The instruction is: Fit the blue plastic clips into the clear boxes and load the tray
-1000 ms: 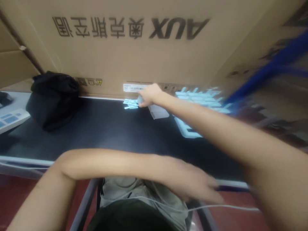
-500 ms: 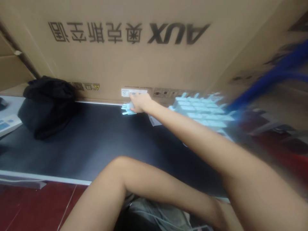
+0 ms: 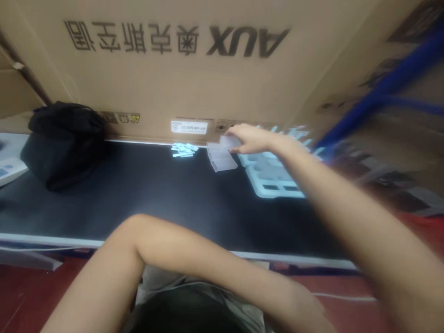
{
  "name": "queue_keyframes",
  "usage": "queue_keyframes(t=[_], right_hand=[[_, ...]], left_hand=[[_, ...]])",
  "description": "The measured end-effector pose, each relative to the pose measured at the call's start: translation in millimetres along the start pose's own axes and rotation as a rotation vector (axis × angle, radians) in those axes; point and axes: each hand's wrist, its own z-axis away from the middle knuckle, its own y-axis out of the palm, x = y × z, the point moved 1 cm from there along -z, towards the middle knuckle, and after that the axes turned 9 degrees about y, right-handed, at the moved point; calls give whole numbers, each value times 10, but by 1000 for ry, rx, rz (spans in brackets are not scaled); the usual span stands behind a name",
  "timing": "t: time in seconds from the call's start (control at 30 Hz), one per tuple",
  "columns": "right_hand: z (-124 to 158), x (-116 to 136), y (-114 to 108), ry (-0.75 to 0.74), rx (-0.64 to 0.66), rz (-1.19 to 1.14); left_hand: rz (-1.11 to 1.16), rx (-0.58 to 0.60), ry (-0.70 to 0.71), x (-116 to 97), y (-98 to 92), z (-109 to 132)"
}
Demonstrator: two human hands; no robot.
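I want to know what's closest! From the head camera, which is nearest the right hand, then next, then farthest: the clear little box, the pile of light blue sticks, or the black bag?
1. clear little box, under the right hand.
2. pile of light blue sticks, to its left.
3. black bag, far left.

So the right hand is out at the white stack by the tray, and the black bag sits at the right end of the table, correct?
Not quite. The head view shows the black bag at the left end of the table, not the right. The rest holds: the right hand is out at the white stack beside the tray.
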Motion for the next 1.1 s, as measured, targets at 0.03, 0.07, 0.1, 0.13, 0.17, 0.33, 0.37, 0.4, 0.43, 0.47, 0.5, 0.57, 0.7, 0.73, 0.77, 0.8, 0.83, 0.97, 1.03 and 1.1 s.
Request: queue_keyframes(t=[0.03, 0.07, 0.1, 0.13, 0.17, 0.33, 0.37, 0.4, 0.43, 0.47, 0.5, 0.57, 0.7, 0.73, 0.77, 0.8, 0.83, 0.97, 1.03, 1.1], right_hand=[[-46, 28, 29, 1, -21, 5], [-105, 60, 59, 5, -36, 11], [-171, 94, 90, 14, -43, 17], [-237, 123, 122, 30, -45, 25], [-300, 147, 157, 53, -43, 36], [-483, 136, 366, 162, -45, 110], [-494, 118, 411, 162, -40, 106], [-499, 99, 456, 151, -36, 93], [-500, 82, 497, 136, -33, 75], [-499, 68, 534, 117, -34, 57], [-497, 58, 565, 99, -39, 40], [-497, 47, 612, 79, -52, 13], [-511, 69, 635, 84, -54, 0], [-510, 83, 627, 96, -48, 8], [-504, 100, 615, 112, -44, 18], [-492, 121, 598, 134, -48, 25], [-472, 145, 577, 160, -62, 26], [-347, 268, 498, 287, -170, -12], [-284, 333, 493, 322, -159, -27], [-244, 386, 519, 334, -124, -31]], left_hand=[[168, 87, -33, 48, -245, 98], [332, 156, -81, 125, -509, 214], [452, 213, -192, 231, -772, 349], [546, 209, -232, 344, -1021, 500], [603, 180, -232, 457, -1240, 667], [420, 89, -587, 739, -1746, 1664], [372, 73, -665, 719, -1774, 1839], [340, 93, -729, 686, -1793, 1986], [322, 128, -775, 650, -1806, 2101], [301, 165, -814, 620, -1817, 2184], [280, 206, -852, 601, -1824, 2237], [226, 272, -926, 605, -1827, 2275], [46, 350, -1102, 747, -1800, 2272], [-6, 362, -1157, 795, -1795, 2286], [-53, 369, -1219, 843, -1790, 2311], [-91, 372, -1288, 889, -1786, 2346], [-113, 371, -1361, 931, -1779, 2388], [-73, 350, -1600, 1043, -1726, 2565], [-38, 365, -1625, 1064, -1692, 2616], [-20, 391, -1620, 1071, -1668, 2640]])
